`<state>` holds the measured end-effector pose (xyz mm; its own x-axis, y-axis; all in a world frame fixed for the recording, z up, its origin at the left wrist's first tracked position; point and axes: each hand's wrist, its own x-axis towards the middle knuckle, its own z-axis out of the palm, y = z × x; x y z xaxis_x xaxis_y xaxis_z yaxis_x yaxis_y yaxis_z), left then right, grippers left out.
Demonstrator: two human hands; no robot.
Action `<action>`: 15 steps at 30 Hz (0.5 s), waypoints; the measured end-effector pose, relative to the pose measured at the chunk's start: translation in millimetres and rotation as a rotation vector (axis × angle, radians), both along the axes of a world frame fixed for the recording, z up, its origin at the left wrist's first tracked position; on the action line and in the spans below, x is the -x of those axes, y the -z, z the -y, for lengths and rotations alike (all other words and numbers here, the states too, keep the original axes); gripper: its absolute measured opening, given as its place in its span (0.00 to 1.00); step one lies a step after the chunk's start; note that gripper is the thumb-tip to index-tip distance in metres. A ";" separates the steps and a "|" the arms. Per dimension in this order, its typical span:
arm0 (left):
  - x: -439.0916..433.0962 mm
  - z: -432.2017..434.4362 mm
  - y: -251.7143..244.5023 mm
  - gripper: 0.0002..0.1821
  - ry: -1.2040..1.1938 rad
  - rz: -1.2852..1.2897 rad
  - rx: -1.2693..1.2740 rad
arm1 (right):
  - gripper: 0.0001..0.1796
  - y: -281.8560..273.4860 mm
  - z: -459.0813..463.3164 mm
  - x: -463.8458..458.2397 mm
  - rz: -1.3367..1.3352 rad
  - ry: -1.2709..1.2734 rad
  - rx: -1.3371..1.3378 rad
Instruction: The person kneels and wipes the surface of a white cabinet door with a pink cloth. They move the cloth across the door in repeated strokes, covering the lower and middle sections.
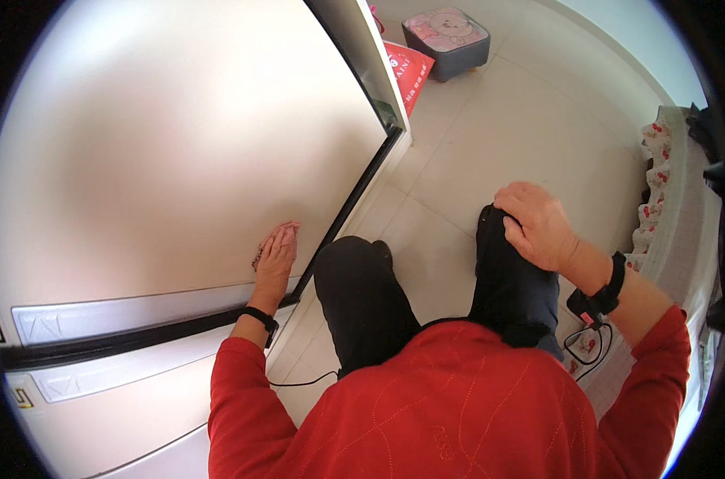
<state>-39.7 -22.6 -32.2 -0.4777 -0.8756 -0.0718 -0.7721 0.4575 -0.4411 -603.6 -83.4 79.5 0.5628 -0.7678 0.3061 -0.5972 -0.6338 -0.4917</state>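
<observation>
My left hand (pixel 277 254) presses a small crumpled cloth (pixel 256 258) flat against the lower part of a glossy cream sliding door panel (pixel 177 179). Most of the cloth is hidden under the palm, and only its patterned edge shows. A black strip and a pale metal track run along the door's side, close to my fingers. On my bent knee in black trousers (pixel 512 293) rests my right hand (pixel 533 224), with nothing in it. Both wrists wear black bands, and the right one carries a small box with a cable.
A grey stool (pixel 449 45) with a pink cartoon top stands on the tiled floor beyond the door's end. Beside it lies a red bag (pixel 407 75) bearing writing. To the right hangs a ruffled fabric cover (pixel 656 191) with a cherry pattern.
</observation>
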 end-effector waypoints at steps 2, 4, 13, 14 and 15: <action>13.8 19.9 13.5 0.34 0.027 0.123 -0.029 | 0.12 -1.9 1.0 0.6 -0.006 0.001 -0.009; 25.5 38.4 19.5 0.36 0.032 -0.158 -0.091 | 0.13 -4.1 0.6 0.7 -0.015 -0.006 -0.031; 98.3 142.9 28.8 0.30 0.180 -0.144 0.073 | 0.17 -9.2 3.2 -0.9 -0.089 -0.007 -0.072; 109.6 158.4 29.2 0.30 0.177 -0.092 0.096 | 0.17 -9.6 2.8 -0.5 -0.092 -0.006 -0.078; 121.3 173.6 29.0 0.30 0.199 -0.058 0.183 | 0.17 -10.2 2.2 -0.1 -0.095 -0.003 -0.084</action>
